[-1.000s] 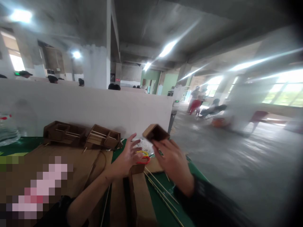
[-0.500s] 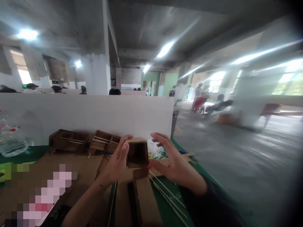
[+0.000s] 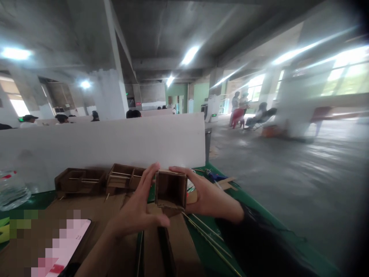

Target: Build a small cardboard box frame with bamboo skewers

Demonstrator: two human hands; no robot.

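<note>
A small open-fronted cardboard box (image 3: 170, 189) is in front of me, its hollow side facing me. My right hand (image 3: 203, 192) grips it from the right, fingers over the top edge and thumb hidden low at the side. At the box's left, my left hand (image 3: 138, 209) is open, its fingertips by the upper left corner and its thumb stretched out apart below. Beneath the box lies a long folded cardboard piece (image 3: 181, 242). Thin wooden sticks (image 3: 211, 240) lie to its right on the green tabletop (image 3: 209, 223).
Two cardboard box assemblies with sticks through them, a left one (image 3: 79, 180) and a nearer one (image 3: 122, 175), stand against a white partition (image 3: 115, 142). Clear plastic bottles (image 3: 13, 192) and a phone (image 3: 72, 246) are at left. Blue-handled tool (image 3: 215, 176) lies right. People (image 3: 238, 109) are far behind.
My right hand has closed in from the right and taken hold of the box. My left thumb has come off the box and dropped below it. The view has shifted slightly.
</note>
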